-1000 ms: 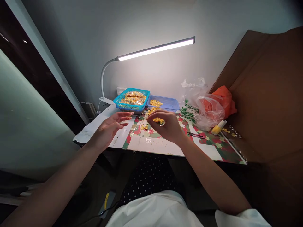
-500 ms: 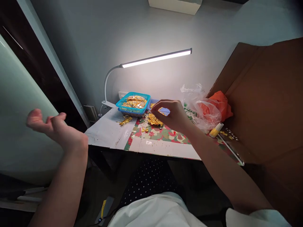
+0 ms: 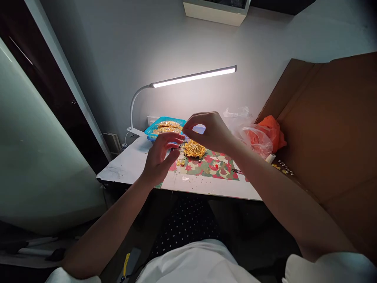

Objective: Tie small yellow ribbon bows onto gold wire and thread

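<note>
My right hand (image 3: 210, 131) hovers above the table with thumb and forefinger pinched together. Whatever lies in that pinch is too small to make out. Close to its left and slightly lower is my left hand (image 3: 160, 159), its fingers curved and the thumb held apart from them. I see nothing between those fingers. Below the hands lies a round gathered yellow ribbon flower (image 3: 194, 149). A small yellow bow (image 3: 180, 162) rests in front of it on the patterned table cover (image 3: 203, 169).
A turquoise basket (image 3: 150, 129) with plastic-wrapped yellow pieces stands at the back left, under a lit clamp lamp (image 3: 194, 76). Crumpled clear and orange bags (image 3: 269, 129) lie at right, beside a cardboard panel (image 3: 330, 118). Dark-tipped snips (image 3: 236, 171) lie partly behind my right forearm.
My left hand swung far out to the left, then came back beside the right hand. The right hand stayed pinched and rose slightly. The camera view tilted up a little.
</note>
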Demonstrator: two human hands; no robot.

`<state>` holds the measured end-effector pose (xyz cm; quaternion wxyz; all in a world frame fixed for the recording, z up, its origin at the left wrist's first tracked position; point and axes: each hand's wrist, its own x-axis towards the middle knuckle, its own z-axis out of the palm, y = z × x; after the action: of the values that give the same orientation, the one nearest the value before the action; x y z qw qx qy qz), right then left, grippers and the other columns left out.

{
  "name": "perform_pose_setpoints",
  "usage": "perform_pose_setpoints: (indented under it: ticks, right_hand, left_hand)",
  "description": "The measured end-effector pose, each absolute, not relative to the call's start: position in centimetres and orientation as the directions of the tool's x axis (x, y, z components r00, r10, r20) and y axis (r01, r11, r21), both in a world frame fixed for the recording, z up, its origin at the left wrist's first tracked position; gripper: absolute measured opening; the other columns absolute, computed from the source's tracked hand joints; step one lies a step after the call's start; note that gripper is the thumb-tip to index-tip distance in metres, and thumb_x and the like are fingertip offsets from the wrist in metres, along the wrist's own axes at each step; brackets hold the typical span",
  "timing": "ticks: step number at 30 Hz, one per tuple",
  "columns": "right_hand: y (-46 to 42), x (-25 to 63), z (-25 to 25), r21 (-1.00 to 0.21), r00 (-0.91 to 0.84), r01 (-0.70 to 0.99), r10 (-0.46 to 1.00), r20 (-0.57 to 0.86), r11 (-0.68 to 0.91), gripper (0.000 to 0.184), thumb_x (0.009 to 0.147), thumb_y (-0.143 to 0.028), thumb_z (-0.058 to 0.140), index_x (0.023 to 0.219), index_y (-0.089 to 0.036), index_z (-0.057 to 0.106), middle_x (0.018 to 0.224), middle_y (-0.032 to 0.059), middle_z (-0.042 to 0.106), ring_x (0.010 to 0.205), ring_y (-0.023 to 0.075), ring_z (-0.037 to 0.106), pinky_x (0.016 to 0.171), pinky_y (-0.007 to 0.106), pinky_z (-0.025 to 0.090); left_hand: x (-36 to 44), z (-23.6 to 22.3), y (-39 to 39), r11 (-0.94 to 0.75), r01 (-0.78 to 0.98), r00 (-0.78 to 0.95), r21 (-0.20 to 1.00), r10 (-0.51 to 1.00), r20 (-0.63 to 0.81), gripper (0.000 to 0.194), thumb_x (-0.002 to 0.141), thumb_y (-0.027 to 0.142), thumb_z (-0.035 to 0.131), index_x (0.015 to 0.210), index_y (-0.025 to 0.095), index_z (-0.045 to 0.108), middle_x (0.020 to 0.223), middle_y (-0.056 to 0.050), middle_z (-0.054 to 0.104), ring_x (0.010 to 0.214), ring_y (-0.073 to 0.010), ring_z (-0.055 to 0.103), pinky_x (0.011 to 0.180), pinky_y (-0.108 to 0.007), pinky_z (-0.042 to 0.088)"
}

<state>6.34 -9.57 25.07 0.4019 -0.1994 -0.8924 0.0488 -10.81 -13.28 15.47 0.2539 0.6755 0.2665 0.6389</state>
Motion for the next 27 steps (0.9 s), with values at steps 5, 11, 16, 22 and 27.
perform_pose_setpoints:
  ticks: [5,11,16,22,27]
  right_hand:
    - [-8.7,6.3,26.1,-0.213,-0.607,0.343,0.389,0.694,0.915,0.012,0.08,-0.015,0.061,0.072,-0.019,0.07,0.074,-0.0025,0.07,0.072,0.0144,0.066,0.073,0.032,0.051]
    - [-6.7,8.4,27.4,-0.099,-0.549,0.429,0.346,0.761,0.898,0.013,0.08,-0.011,0.059,0.075,-0.017,0.069,0.074,-0.0027,0.068,0.071,0.0124,0.064,0.075,0.032,0.05]
    - [-5.2,12.1,28.9,-0.021,-0.474,0.555,0.337,0.814,0.832,0.012,0.08,-0.013,0.058,0.078,-0.016,0.069,0.078,0.0002,0.071,0.074,0.0129,0.064,0.076,0.031,0.05]
    - [-5.6,16.0,30.7,-0.138,-0.237,0.779,0.491,0.838,0.611,0.012,0.079,-0.014,0.06,0.079,-0.013,0.072,0.079,0.0056,0.073,0.06,0.0111,0.057,0.065,0.029,0.047]
    - [-5.2,19.6,30.9,-0.163,-0.111,0.886,0.541,0.834,0.434,0.011,0.08,-0.018,0.064,0.079,-0.012,0.073,0.077,0.0075,0.073,0.056,0.0107,0.051,0.07,0.031,0.046]
  left_hand:
    - [-11.4,14.9,-12.1,-0.632,-0.041,0.329,0.774,0.723,0.607,0.066,0.09,0.075,0.027,0.122,0.024,0.056,0.109,-0.01,0.072,0.104,-0.0264,0.067,0.098,-0.043,0.048]
    - [-15.1,11.8,-12.9,-0.62,0.286,0.513,0.73,0.743,0.43,0.078,0.091,0.075,0.019,0.114,0.02,0.069,0.108,-0.013,0.074,0.106,-0.0321,0.065,0.102,-0.044,0.041]
    - [-19.8,9.2,-13.4,-0.622,0.564,0.541,0.543,0.775,0.327,0.055,0.094,0.063,0.038,0.105,0.024,0.073,0.108,-0.01,0.075,0.105,-0.032,0.066,0.116,-0.054,0.02]
    - [-25.6,7.1,-14.0,-0.574,0.762,0.487,0.299,0.813,0.321,0.031,0.091,0.049,0.054,0.103,0.027,0.073,0.117,-0.007,0.073,0.12,-0.0346,0.058,0.116,-0.066,0.008]
    - [-28.6,5.5,-14.5,-0.562,0.812,0.495,0.156,0.805,0.326,0.028,0.089,0.047,0.058,0.103,0.027,0.072,0.124,-0.007,0.071,0.125,-0.0354,0.056,0.116,-0.068,0.009]
